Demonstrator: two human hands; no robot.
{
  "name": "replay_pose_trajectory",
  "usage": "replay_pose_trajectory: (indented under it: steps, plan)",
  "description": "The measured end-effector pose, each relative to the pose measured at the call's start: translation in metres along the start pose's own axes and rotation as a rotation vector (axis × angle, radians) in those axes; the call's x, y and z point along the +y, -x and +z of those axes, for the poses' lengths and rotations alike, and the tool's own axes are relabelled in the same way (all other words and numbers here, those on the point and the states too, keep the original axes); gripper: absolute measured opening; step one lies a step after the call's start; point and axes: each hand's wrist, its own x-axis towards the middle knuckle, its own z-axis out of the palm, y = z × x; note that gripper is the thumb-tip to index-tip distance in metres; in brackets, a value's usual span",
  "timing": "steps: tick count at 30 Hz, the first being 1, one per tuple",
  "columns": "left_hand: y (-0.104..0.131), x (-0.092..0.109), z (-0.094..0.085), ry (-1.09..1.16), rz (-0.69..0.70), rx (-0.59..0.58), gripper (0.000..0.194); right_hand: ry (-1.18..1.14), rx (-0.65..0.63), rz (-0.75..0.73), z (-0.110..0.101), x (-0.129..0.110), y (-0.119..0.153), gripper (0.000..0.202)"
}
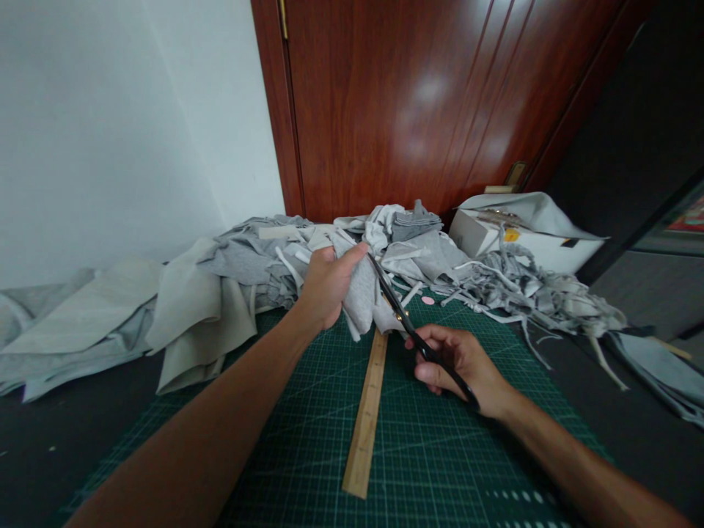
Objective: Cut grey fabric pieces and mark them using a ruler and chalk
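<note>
My left hand (328,286) is closed on a piece of grey fabric (360,301), thumb on top, and the cloth hangs down over the mat. In my right hand (459,367) is a pair of black-handled scissors (410,323). Their blades point up and left and lie against the right side of the held fabric; whether they are biting into it I cannot tell. Under the fabric a wooden ruler (367,418) lies lengthwise on the green cutting mat (434,455), its far end hidden by the cloth.
Heaped grey and off-white fabric (242,264) runs along the back and left. Cut fabric strips (550,286) are piled at right before a white box (572,253). A small pink disc (427,301) lies on the mat. Behind stand a wooden door (385,110) and a white wall (121,132).
</note>
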Motion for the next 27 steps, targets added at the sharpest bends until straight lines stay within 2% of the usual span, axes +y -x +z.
replay_pose_trajectory:
  steps: [27]
  plan:
    - [-0.0017, -0.0028, -0.003, -0.02, 0.001, -0.008, 0.022, 0.054, 0.025, 0.012, -0.0012, -0.002, 0.0, 0.053]
